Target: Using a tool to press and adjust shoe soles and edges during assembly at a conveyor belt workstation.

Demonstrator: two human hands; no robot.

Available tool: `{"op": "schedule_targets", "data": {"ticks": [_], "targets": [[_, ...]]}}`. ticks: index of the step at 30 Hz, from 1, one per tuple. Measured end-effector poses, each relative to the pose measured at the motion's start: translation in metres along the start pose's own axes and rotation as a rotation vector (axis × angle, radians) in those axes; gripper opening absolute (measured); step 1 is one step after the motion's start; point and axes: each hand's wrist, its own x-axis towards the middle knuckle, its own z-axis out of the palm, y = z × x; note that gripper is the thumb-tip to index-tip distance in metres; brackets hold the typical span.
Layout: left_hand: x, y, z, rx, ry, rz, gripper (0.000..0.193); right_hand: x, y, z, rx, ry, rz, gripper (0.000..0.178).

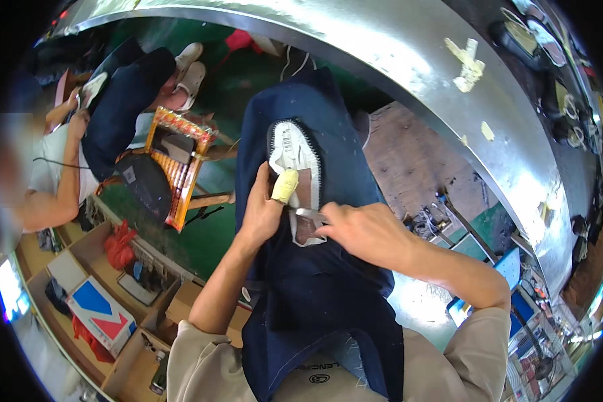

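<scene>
Centre of frame – a shoe sole piece [295, 175], grey-white with a dark stitched rim and a brownish inner patch, lay on a dark blue apron [315, 295] spread over the person's lap. Left hand [264, 211] gripped the sole's left edge, its thumb wrapped in a yellow finger guard [285, 185] and pressed on top. Right hand [362, 231] was closed round a small metal blade [308, 214], tip touching the sole just below the thumb. Upper right – a curved shiny metal table [409, 74] with pale scraps [467, 63] stuck on it. Upper left, another person [67, 174] sat holding a white shoe part; just beside them, centre left, an orange wooden stool [181, 161]. Lower left – cardboard boxes [100, 315] and a red bag [118, 244]
</scene>
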Motion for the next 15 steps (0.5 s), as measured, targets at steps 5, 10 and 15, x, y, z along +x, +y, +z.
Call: {"op": "schedule_targets", "data": {"ticks": [5,10,15], "targets": [[-0.025,-0.006,0.012,0.041,-0.076,0.176,0.093,-0.006,0.014,-0.025,0.776,-0.430,0.503,0.034],[-0.030,-0.020,0.011,0.173,-0.100,0.243,0.109,-0.023,0.012,-0.028,0.156,-0.083,0.139,0.032],[-0.033,-0.022,0.007,0.269,-0.177,0.155,0.145,0.012,0.012,0.002,-0.063,0.129,-0.015,0.028]]}}
